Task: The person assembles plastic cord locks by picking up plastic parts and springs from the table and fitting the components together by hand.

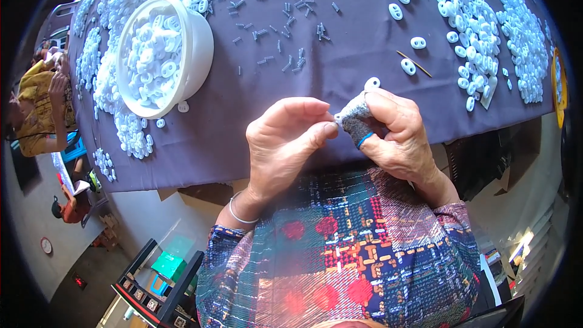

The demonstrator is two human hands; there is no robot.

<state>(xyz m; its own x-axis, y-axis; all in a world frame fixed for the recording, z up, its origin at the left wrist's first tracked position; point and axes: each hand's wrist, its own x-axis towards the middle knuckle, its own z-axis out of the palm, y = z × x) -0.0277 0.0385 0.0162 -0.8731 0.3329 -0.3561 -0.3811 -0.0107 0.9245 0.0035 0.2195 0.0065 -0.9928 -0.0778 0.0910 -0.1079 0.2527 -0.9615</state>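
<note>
Pinching a tiny white part (337,115) between them, the left hand (285,143) and right hand (395,136) meet just above the near edge of the purple cloth (243,121). The left thumb and forefinger close on the part from the left; the right hand, with a grey sleeve (355,120) over 1 finger, presses against it from the right. A white ring piece (372,83) lies just beyond the right knuckles. Bare cloth stretches ahead of the hands up to scattered small springs (285,24). A white bowl (194,48) of parts stands well to the left, heaps of white pieces (486,30) to the right.
</note>
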